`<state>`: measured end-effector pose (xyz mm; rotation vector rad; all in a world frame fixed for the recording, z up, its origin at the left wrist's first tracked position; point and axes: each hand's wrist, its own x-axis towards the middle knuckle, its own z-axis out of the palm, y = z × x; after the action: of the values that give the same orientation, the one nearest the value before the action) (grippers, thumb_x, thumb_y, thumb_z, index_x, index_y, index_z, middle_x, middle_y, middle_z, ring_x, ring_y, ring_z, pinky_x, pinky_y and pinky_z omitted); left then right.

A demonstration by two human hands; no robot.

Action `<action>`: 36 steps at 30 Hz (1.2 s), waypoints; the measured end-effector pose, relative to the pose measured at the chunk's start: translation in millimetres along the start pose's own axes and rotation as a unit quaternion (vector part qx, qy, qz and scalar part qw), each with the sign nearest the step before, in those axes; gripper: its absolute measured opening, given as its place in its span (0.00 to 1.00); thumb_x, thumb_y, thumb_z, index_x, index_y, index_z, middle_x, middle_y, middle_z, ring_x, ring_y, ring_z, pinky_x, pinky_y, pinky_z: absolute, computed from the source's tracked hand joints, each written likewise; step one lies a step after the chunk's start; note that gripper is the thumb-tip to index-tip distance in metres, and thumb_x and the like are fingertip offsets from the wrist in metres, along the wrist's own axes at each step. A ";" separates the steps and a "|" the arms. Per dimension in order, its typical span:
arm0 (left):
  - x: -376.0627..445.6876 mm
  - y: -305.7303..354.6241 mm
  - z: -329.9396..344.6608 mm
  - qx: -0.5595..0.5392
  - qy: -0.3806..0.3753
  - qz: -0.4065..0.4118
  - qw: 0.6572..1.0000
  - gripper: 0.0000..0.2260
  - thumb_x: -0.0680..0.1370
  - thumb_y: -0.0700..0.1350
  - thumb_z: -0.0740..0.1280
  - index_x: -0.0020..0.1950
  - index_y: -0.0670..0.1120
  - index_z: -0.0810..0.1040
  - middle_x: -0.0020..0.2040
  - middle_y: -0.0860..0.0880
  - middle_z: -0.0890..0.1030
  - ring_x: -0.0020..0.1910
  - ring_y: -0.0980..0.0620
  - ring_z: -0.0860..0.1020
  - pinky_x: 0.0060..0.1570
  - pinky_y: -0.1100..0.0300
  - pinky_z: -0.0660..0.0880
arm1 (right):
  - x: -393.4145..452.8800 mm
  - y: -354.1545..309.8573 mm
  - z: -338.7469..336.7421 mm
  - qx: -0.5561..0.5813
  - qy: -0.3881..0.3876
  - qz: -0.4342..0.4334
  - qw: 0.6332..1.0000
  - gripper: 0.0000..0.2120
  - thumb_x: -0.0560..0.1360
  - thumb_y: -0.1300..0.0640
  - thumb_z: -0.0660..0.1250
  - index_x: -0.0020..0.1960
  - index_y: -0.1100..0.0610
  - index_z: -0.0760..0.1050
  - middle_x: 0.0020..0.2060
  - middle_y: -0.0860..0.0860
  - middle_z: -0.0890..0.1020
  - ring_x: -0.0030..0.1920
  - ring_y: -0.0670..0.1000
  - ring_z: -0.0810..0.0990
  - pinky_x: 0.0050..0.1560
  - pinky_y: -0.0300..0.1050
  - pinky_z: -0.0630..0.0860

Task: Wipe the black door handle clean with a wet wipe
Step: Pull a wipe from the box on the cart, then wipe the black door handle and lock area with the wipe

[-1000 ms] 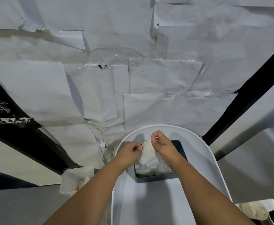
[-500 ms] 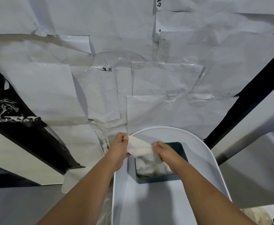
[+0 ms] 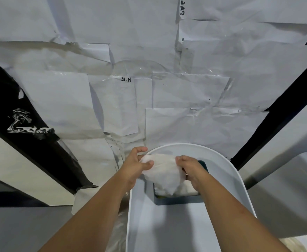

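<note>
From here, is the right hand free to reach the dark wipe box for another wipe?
Probably not yet. The right hand is over the dark box, but pinches one end of the wet wipe while the left hand grips the other end. It would have to let go first.

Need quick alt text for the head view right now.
Both hands, left hand and right hand, pinch a white wet wipe, stretched above its dark dispenser box inside a white tray. Taped paper sheets cover the surface behind.
</note>
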<state>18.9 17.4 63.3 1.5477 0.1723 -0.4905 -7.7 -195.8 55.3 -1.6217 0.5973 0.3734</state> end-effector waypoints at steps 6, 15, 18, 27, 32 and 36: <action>-14.3 0.5 -3.9 0.227 0.055 -0.003 0.972 0.14 0.82 0.48 0.61 0.67 0.48 0.74 0.61 0.47 0.78 0.56 0.47 0.77 0.46 0.59 0.75 | -3.0 -11.8 7.5 0.025 0.024 0.001 0.999 0.12 0.77 0.47 0.61 0.41 0.53 0.75 0.42 0.53 0.76 0.44 0.55 0.74 0.54 0.50 0.78; -45.2 5.1 -22.0 -0.094 0.096 -0.011 0.991 0.11 0.79 0.42 0.67 0.62 0.48 0.77 0.58 0.42 0.78 0.47 0.46 0.79 0.39 0.57 0.77 | -24.8 -26.4 27.1 0.024 0.010 -0.060 0.998 0.12 0.81 0.55 0.53 0.52 0.45 0.74 0.47 0.53 0.76 0.39 0.52 0.73 0.34 0.44 0.74; -55.8 7.2 -29.1 -0.189 0.111 -0.024 0.975 0.13 0.79 0.42 0.67 0.63 0.49 0.74 0.58 0.44 0.78 0.48 0.46 0.79 0.40 0.53 0.77 | -31.4 -28.2 32.0 0.021 -0.040 -0.085 0.995 0.18 0.81 0.63 0.52 0.55 0.46 0.77 0.47 0.53 0.77 0.39 0.51 0.73 0.34 0.41 0.73; -72.4 4.4 -59.4 -0.085 0.097 0.038 0.991 0.18 0.75 0.33 0.70 0.58 0.53 0.80 0.60 0.41 0.80 0.54 0.43 0.81 0.56 0.49 0.78 | -47.2 -31.5 58.4 -0.135 -0.056 -0.135 0.980 0.09 0.77 0.63 0.64 0.48 0.54 0.81 0.47 0.51 0.82 0.46 0.50 0.79 0.44 0.40 0.77; -80.9 -3.2 -85.3 0.146 0.169 0.098 0.970 0.17 0.77 0.41 0.70 0.64 0.55 0.79 0.65 0.53 0.73 0.61 0.53 0.73 0.65 0.56 0.71 | -50.8 -31.7 79.1 -0.176 -0.027 -0.215 0.960 0.07 0.77 0.61 0.66 0.42 0.56 0.83 0.40 0.46 0.77 0.40 0.46 0.75 0.39 0.33 0.70; -89.0 -7.1 -116.9 0.193 0.200 0.092 0.956 0.14 0.78 0.43 0.69 0.62 0.54 0.80 0.72 0.53 0.64 0.69 0.51 0.68 0.68 0.54 0.68 | -56.0 -34.2 105.1 -0.137 -0.041 -0.212 0.967 0.09 0.77 0.56 0.67 0.55 0.53 0.82 0.58 0.46 0.73 0.57 0.49 0.74 0.57 0.41 0.71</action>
<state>-40.4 149.5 89.1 2.0163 0.2508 -0.0563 -22.9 -81.1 99.7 -1.9350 0.1264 0.2091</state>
